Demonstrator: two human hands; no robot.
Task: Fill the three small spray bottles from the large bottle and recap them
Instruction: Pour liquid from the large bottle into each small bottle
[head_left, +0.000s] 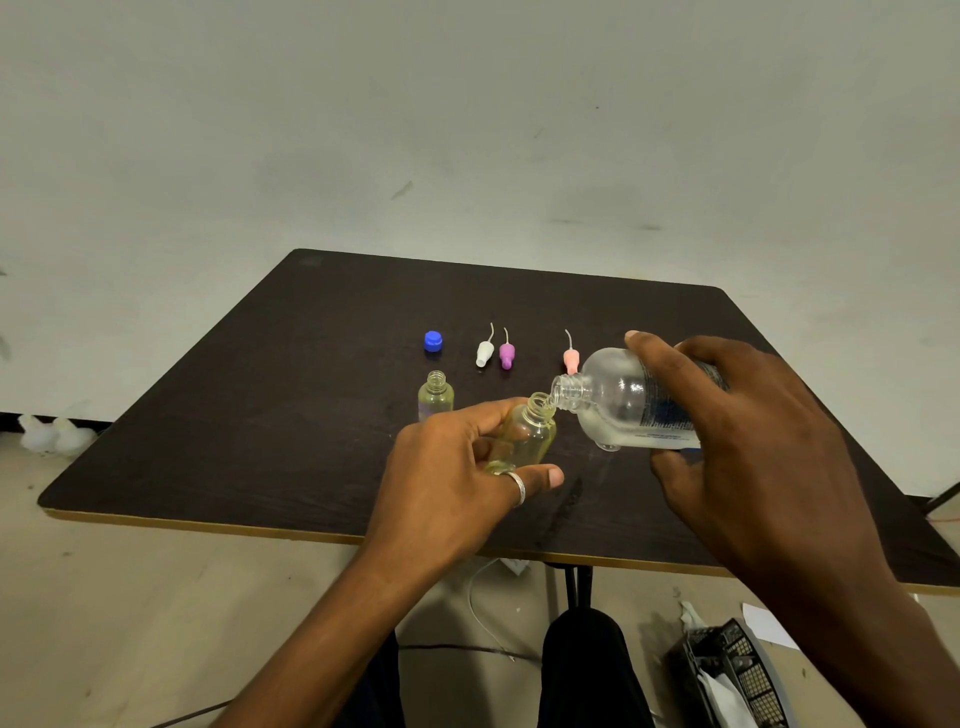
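- Both hands work over the near middle of the table: the left hand curls thumb and fingers round a small bottle, tilted with its neck pointing far-right (a ring shows on one finger).
- Right hand wraps the large bottle from above, forearm entering from near right, bottle tipped almost flat, open mouth right at the small bottle's rim.
- Second small bottle stands upright, uncapped, just left of the left hand.
- Farther back, left to right: blue cap, white spray top, purple spray top, pink spray top beside the large bottle's shoulder.
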